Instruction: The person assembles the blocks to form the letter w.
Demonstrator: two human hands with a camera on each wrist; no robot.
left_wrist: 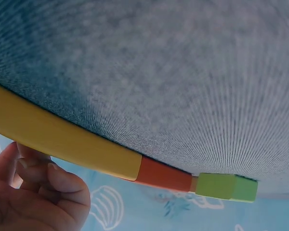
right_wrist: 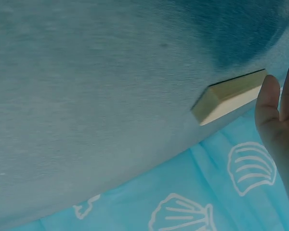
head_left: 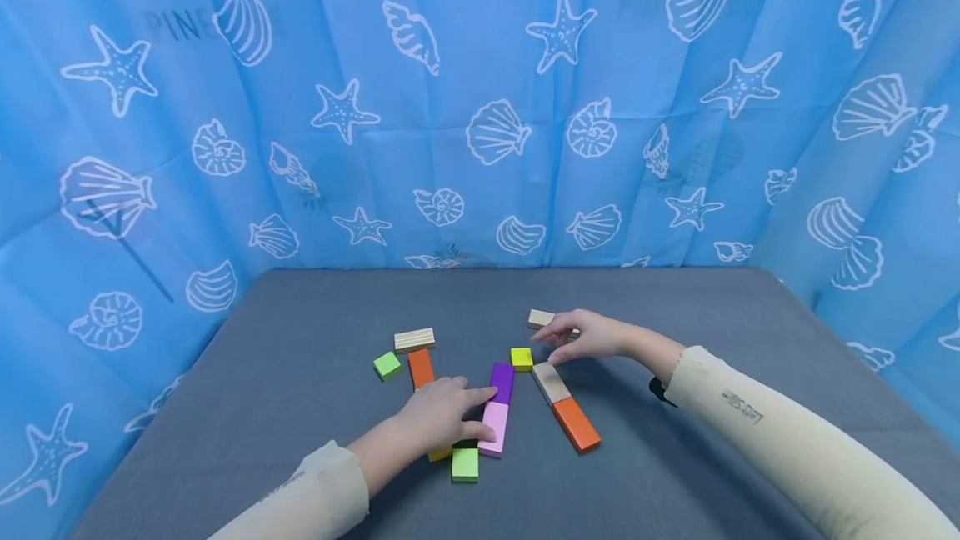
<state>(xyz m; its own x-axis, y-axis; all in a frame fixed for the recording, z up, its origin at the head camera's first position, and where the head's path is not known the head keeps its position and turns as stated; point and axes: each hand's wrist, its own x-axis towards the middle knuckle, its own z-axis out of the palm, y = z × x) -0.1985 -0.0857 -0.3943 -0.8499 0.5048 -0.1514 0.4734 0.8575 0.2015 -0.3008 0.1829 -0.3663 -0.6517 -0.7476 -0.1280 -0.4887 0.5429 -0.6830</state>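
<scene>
In the head view my left hand (head_left: pixel 442 413) reaches over a cluster of blocks. Its index fingertip lies at the purple block (head_left: pixel 502 382) and its thumb on the pink block (head_left: pixel 495 423), which stand end to end. Beneath this hand, an orange block (head_left: pixel 422 367) and a black block (head_left: pixel 467 442) are partly hidden. The left wrist view shows a yellow block (left_wrist: pixel 62 137) close to the fingers. My right hand (head_left: pixel 588 335) hovers with thumb and forefinger apart, nothing between them, near a plain wooden block (head_left: pixel 551 383) and a yellow cube (head_left: pixel 521 359).
An orange block (head_left: pixel 577 425) continues the wooden one. Behind the right hand lies another wooden block (right_wrist: pixel 231 96). A striped wooden block (head_left: pixel 415 341) and a green block (head_left: pixel 387 366) sit at left, a second green block (head_left: pixel 465 465) in front. A blue curtain (head_left: pixel 450 107) hangs behind the grey table (head_left: pixel 300 407).
</scene>
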